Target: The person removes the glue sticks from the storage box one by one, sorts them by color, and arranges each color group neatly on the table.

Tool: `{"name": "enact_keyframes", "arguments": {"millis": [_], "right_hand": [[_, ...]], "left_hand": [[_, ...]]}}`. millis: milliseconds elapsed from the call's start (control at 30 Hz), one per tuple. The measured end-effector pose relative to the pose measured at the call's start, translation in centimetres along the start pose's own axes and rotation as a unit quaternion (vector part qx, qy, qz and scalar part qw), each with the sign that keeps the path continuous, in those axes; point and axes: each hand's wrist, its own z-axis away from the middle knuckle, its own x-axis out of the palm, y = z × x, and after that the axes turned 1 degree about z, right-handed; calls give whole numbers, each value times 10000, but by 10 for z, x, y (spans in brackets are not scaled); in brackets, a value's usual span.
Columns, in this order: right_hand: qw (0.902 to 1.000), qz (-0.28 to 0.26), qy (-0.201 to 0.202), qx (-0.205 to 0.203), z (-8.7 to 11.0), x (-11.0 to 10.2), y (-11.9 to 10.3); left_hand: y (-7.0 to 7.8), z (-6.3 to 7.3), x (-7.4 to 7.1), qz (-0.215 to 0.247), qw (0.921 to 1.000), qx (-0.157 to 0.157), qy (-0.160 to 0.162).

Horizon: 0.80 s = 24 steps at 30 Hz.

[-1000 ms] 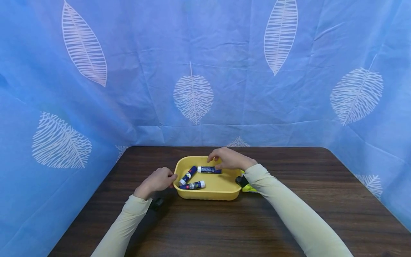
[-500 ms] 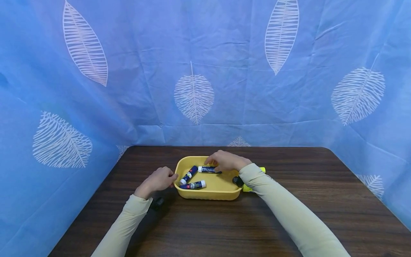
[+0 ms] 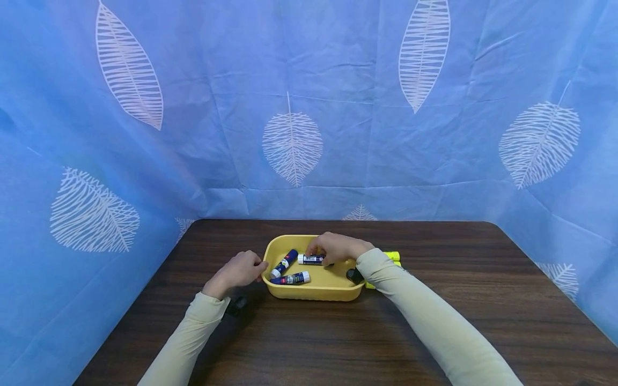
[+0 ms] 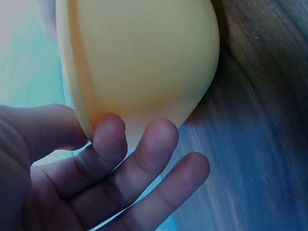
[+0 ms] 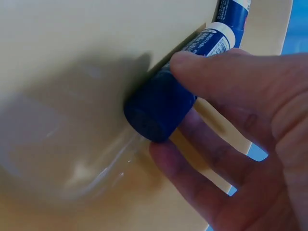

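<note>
Head view has one glue stick (image 3: 311,260) lying in the yellow tray (image 3: 309,294), gripped between the right hand's (image 3: 338,247) thumb and fingers; the left hand (image 3: 240,268) pinches the tray's edge. I'd hold that edge steady and squeeze evenly, so the barrel doesn't roll. Right wrist view shows its flat blue end, which the head view doesn't.

Your head view is bright and evenly lit, with soft shadow below your left hand (image 3: 236,271) on the dark brown wooden table (image 3: 309,338). Your left wrist view is hazy, with cyan glare behind that hand. Your right wrist view is dimmer: a broad shadow and small glints cross the smooth yellow plastic tray (image 5: 72,38) ahead of your right hand (image 5: 231,156), and fine print softens on the dark-blue cylindrical stick (image 5: 166,96).
</note>
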Motion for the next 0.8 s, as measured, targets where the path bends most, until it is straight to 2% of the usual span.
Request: {"name": "enact_keyframes", "arguments": {"millis": [100,367,500,800], "right_hand": [[10000,-33,-44,59,0,1,0],[9995,-109,-112,274,-2,5,1],[9992,-157,-99,354,-3,6,1],[9998,-99,-37,151,-1,-4,-6]], "left_hand": [[0,-1,0,-38,10000,30,-7],[1,1,0,-45,9999,-148,-52],[1,1,1,-71,9999,-90,-6],[0,0,2,-133,9999,-20,38]]}}
